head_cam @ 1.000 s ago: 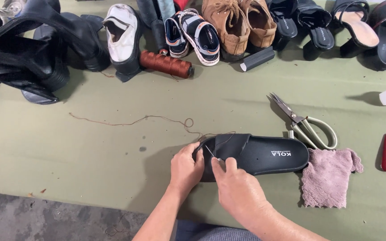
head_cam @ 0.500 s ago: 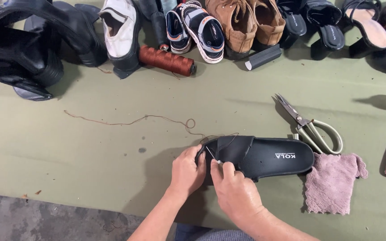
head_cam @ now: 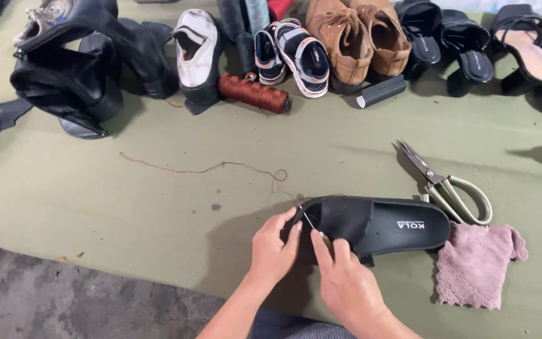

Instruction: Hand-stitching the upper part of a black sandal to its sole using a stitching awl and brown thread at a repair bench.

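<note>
A black slide sandal (head_cam: 377, 223) lies flat on the olive-green table (head_cam: 127, 201), and everything else is best placed from it. The left hand (head_cam: 272, 250) grips the sandal's toe end, fingers curled over the edge of the strap to pin it down. The right hand (head_cam: 345, 282) sits just beside it, thumb and forefinger pinched closed on a thin metal needle (head_cam: 310, 223) whose tip enters the strap edge; whether it has passed through cannot be told. A brown thread (head_cam: 221, 167) trails from the sandal's toe end, loops once, and runs off further left across the table. To sew this stitch well, I judge that the left hand should press the strap firmly against the sole so the layers do not shift, while the right drives the needle straight and close to the edge, drawing the thread snug without letting the loop knot. The sandal's long axis runs left to right across the table, with the strapped toe end pointing left toward the hands and the open heel pointing right. Just past the heel lies a pink cloth (head_cam: 475, 263), and scissors (head_cam: 450, 185) with pale handles rest near the heel on the far side. Well beyond the sandal, a spool of brown thread (head_cam: 253, 93) lies before a row of shoes (head_cam: 346, 44).
</note>
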